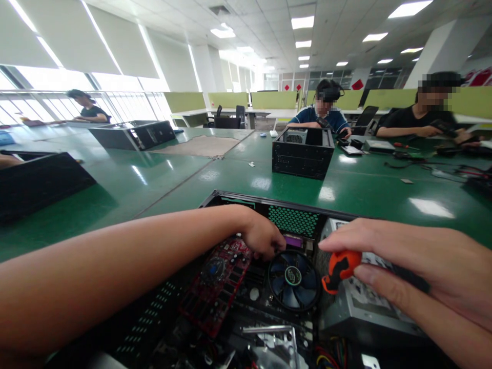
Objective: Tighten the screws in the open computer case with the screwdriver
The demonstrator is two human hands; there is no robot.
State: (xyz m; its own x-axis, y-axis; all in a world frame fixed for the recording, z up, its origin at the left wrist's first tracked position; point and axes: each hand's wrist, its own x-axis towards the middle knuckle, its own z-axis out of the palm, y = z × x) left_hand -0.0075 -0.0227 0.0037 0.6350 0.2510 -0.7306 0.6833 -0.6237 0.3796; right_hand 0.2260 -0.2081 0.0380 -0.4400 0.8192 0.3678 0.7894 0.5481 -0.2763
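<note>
An open black computer case lies on the green table in front of me. My left hand reaches deep into it, its fingers curled down next to the blue CPU fan and past a red expansion card; what the fingertips grip is hidden. My right hand hovers over the grey power supply and holds an orange-and-black screwdriver handle between thumb and fingers.
A second open black case stands farther back on the table. A flat black panel lies at the left, another case behind it. Two people work at the far right with tools and cables; a third sits at far left.
</note>
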